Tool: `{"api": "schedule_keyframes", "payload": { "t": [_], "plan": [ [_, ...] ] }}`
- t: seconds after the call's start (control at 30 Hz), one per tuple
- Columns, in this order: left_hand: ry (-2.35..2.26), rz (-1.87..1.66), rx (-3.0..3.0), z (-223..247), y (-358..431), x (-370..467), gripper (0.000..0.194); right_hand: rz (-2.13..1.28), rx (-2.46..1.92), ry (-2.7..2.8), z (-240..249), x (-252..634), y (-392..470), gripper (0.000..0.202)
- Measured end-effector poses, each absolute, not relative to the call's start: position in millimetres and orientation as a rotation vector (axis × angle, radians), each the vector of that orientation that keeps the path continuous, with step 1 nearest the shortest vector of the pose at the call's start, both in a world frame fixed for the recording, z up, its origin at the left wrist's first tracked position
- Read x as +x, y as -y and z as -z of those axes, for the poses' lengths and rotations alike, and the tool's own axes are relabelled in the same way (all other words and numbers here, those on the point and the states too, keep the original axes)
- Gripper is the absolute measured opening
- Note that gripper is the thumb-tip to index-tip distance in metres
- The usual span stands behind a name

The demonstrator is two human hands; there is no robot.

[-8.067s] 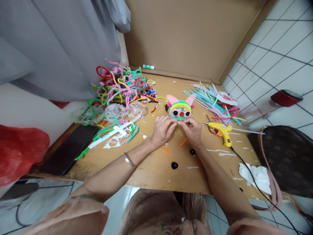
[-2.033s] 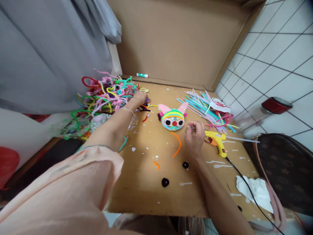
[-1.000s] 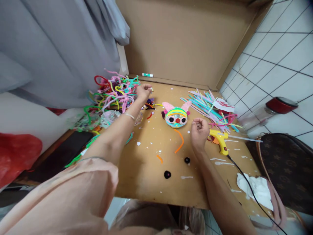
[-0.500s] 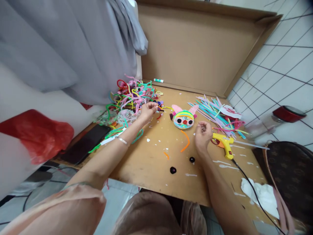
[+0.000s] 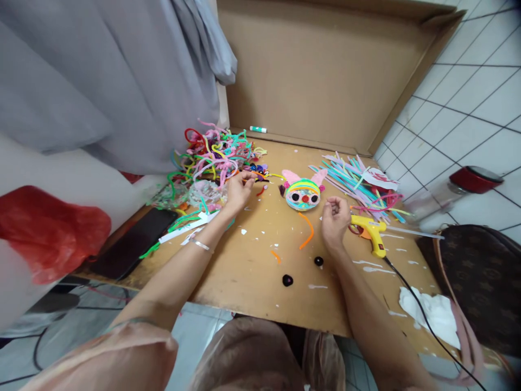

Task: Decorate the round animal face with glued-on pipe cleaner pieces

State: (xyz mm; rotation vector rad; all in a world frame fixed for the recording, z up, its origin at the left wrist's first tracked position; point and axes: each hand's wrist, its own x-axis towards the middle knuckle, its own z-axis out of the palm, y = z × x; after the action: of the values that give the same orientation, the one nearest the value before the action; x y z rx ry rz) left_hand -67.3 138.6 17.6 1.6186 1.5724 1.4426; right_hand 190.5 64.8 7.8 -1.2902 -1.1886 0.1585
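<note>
My left hand [image 5: 241,191] is pinched beside the tangled pile of pipe cleaners [image 5: 215,157]; whatever is between its fingertips is too small to make out. Thin orange and yellow strands lie just past those fingertips. Curled closed, my right hand [image 5: 336,217] rests between the animal face [image 5: 303,194] and the yellow glue gun [image 5: 371,231], and its palm is hidden. The face has pink ears, black eyes, a red nose and striped pipe-cleaner bands. Below it lies a curved orange pipe cleaner [image 5: 308,231]. Nearer the front edge are two black discs [image 5: 287,280].
A bundle of straight pastel pipe cleaners [image 5: 342,176] lies at the back right. At left is a black phone [image 5: 132,244]. A glue stick [image 5: 258,129] sits by the upright cardboard [image 5: 301,76]. A bottle, a tissue [image 5: 429,315] and a brown bag [image 5: 480,288] are at right.
My left hand has shifted slightly left and down, its back turned more toward me. The right hand stays curled near the face. The whole view has moved slightly.
</note>
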Motion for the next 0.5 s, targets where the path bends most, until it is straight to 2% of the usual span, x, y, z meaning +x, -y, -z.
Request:
{"api": "schedule_keyframes", "payload": {
  "t": [0.17, 0.37, 0.5],
  "plan": [
    [-1.68, -1.289, 1.917, -18.5, -130.5, -64.8, 0.026, -0.178, -1.289, 1.185, -8.1, 190.2, -64.6, 0.011],
    [-1.857, -0.691, 2.376, -11.4, -114.6, -60.5, 0.038, -0.184, -1.293, 1.209, -7.9, 189.0, -63.1, 0.01],
    [-1.836, -0.611, 2.506, -7.9, -110.8, -56.7, 0.035, -0.183, -1.294, 1.221, -6.8, 189.1, -63.0, 0.011]
  ]
}}
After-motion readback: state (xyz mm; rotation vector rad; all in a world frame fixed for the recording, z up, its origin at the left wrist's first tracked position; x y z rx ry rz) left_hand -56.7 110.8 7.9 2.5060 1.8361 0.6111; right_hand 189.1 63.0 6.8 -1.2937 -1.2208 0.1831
